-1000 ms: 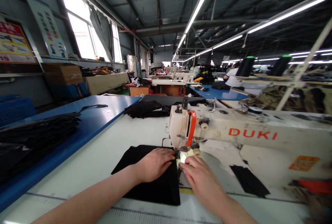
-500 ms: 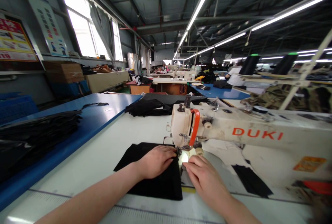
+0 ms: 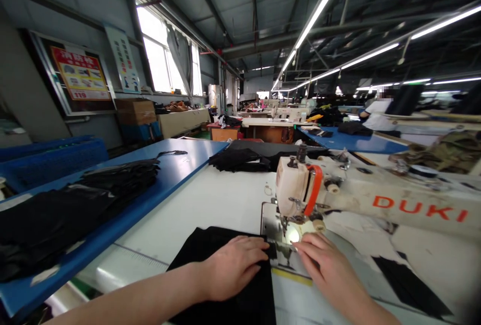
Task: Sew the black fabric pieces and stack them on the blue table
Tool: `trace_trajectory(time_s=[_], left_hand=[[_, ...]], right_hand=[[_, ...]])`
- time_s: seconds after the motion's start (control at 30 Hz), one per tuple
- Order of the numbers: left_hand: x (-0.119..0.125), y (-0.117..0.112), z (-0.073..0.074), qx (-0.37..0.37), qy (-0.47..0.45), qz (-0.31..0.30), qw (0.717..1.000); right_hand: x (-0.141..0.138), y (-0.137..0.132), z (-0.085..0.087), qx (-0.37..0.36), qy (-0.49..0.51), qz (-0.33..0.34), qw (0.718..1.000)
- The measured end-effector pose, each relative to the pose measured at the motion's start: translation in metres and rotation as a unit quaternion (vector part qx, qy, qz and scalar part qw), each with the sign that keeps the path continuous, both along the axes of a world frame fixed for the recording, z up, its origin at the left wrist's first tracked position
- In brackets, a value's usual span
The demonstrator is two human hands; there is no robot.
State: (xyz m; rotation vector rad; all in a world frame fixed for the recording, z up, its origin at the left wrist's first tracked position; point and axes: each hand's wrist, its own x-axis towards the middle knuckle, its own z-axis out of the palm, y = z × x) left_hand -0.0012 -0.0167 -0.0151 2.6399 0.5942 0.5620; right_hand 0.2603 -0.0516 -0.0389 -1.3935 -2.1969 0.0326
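A black fabric piece [image 3: 195, 250] lies on the white sewing table, left of the needle area and clear of the presser foot. My left hand [image 3: 235, 265] rests palm down on it, fingers laid out toward its right edge, thumb apart. A small black tab [image 3: 271, 251] shows just beyond the fingertips. My right hand [image 3: 326, 260] is beside the lit needle area of the sewing machine [image 3: 293, 189], with thumb and forefinger pinched together. Whatever is in that pinch, if anything, is too small to make out. The metal needle plate [image 3: 270, 222] shows between the hands.
Stacked black fabric pieces [image 3: 112, 184] lie on the blue table [image 3: 199, 154] at left. More black cloth [image 3: 244, 158] sits behind the machine. A black strip [image 3: 411, 285] lies under the machine arm. Farther back at right is a person in white [image 3: 378, 114].
The black fabric has come toward me, away from the needle, with my left hand on it. My right hand stays by the needle area, still pinched. The view has turned left.
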Motion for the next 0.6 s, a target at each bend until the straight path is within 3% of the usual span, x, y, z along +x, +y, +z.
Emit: trace_trajectory(time_s=[0.1,0.2,0.3,0.4,0.5,0.6], left_hand=[[-0.016,0.003,0.008,-0.028,-0.053,0.113,0.992],[-0.033,0.025,0.013,-0.125,-0.028,0.236,0.963],[-0.049,0.042,0.014,-0.250,0.024,0.256,0.933],[-0.064,0.045,0.014,-0.321,0.014,0.263,0.910],[-0.082,0.040,0.017,-0.382,-0.067,0.300,0.872],[-0.102,0.030,0.023,-0.427,-0.202,0.353,0.808]], right_hand=[[0.000,-0.001,0.000,0.003,-0.002,-0.005,1.000],[-0.001,-0.004,0.002,0.004,-0.010,-0.016,1.000],[-0.004,-0.006,0.004,0.007,-0.021,-0.023,0.999],[-0.005,-0.009,0.002,0.011,-0.031,-0.023,0.999],[0.000,-0.007,-0.003,0.016,-0.032,-0.021,0.999],[0.005,-0.004,-0.007,0.013,-0.007,-0.020,1.000]])
